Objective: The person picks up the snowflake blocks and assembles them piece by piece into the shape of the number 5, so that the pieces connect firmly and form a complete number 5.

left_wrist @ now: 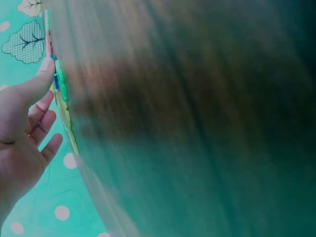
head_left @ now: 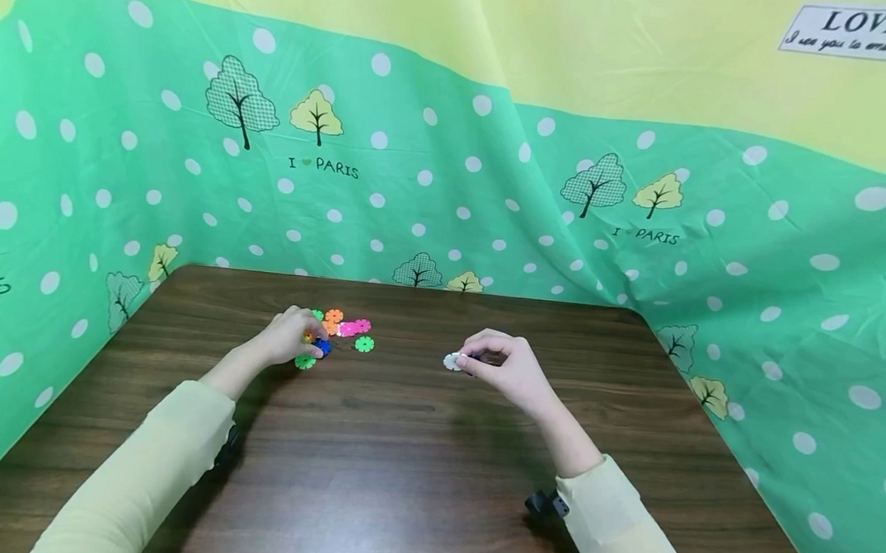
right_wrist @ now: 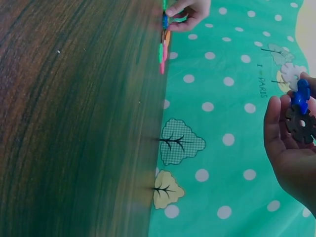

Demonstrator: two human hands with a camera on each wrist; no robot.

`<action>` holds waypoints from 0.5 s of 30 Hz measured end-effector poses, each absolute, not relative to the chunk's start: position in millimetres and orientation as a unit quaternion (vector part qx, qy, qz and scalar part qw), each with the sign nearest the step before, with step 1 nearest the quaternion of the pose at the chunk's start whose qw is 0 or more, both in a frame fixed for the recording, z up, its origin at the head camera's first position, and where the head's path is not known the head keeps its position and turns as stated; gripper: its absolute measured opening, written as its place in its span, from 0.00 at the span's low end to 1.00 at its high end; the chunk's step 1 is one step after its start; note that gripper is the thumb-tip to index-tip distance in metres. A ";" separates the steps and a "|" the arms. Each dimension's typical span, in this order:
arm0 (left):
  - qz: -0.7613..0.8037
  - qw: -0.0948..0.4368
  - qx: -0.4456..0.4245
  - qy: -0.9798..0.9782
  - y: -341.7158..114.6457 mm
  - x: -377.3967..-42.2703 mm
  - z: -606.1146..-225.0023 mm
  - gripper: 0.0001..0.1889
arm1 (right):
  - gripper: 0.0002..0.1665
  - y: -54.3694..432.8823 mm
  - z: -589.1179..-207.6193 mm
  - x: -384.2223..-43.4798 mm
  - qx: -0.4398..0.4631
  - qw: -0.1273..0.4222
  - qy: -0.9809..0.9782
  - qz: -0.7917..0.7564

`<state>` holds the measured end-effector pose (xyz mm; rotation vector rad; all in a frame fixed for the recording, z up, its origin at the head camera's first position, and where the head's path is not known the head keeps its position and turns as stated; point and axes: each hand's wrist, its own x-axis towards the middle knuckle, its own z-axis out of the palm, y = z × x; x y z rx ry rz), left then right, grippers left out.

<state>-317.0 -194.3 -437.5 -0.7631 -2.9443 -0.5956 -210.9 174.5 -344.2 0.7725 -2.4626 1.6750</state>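
My right hand pinches a small joined group of notched plastic snowflake discs above the table. In the right wrist view the group shows a white disc, a blue disc and a black disc. On the left, my left hand reaches down into a loose pile of similar discs, thumb and fingertips pinching a blue disc. Around it lie a green disc, an orange disc and a pink disc. Fingers partly cover the pile's left side.
Another green disc lies at the pile's right edge. The brown wooden table ends at a green dotted cloth hanging behind and along the sides. Dark wrist cameras sit beneath both sleeves.
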 end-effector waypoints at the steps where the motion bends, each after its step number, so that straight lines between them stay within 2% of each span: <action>1: -0.193 0.020 -0.245 -0.950 -194.3 -317.1 -437.5 0.12 | 0.03 173.6 -341.2 -208.8 0.252 0.035 -0.801 0.541; 9: -0.227 0.041 -0.251 -0.940 -191.3 -320.0 -438.3 0.10 | 0.03 171.6 -334.9 -204.9 0.260 0.042 -0.806 0.531; 15: -0.303 0.018 -0.237 -0.923 -185.4 -314.3 -428.0 0.07 | 0.03 170.0 -333.2 -202.8 0.256 0.047 -0.815 0.517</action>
